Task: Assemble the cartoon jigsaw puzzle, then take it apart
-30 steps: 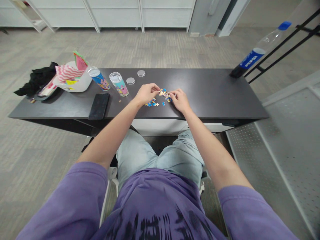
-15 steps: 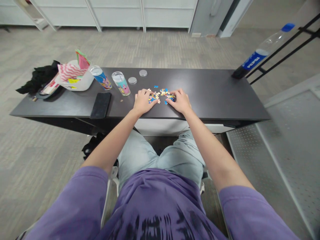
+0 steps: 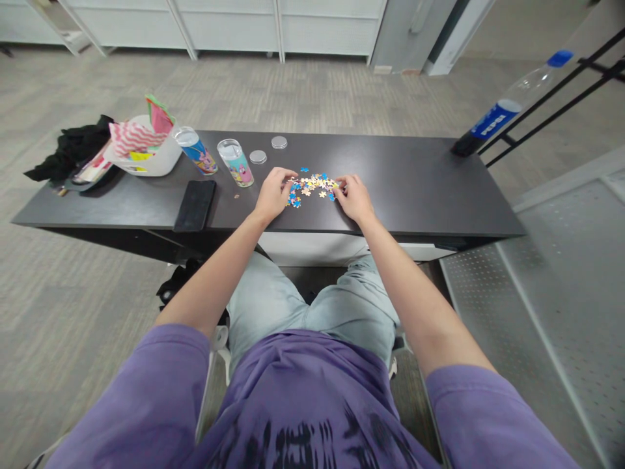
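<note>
A loose pile of small jigsaw puzzle pieces [image 3: 315,185], blue, yellow and pale, lies spread on the dark desk between my hands. My left hand [image 3: 275,195] rests at the pile's left side, fingers curved and apart from the thumb, beside some blue pieces. At the right edge of the pile, my right hand [image 3: 355,197] has its fingers bent and its thumb apart, touching the outer pieces. Neither hand visibly lifts a piece. One blue piece [image 3: 305,169] lies just beyond the pile, and a single pale piece [image 3: 237,197] is off to the left.
Two printed clear cans [image 3: 235,163] stand left of the pile, with two round silver lids [image 3: 258,157] near them. A black phone [image 3: 195,206] lies by the front edge. Farther left is a white basket [image 3: 163,161]; a Pepsi bottle [image 3: 493,122] stands at the far right.
My left hand has drawn back slightly left and its fingers have come off the pieces. The two clusters now form one wider, flatter spread. My right hand has barely moved.
</note>
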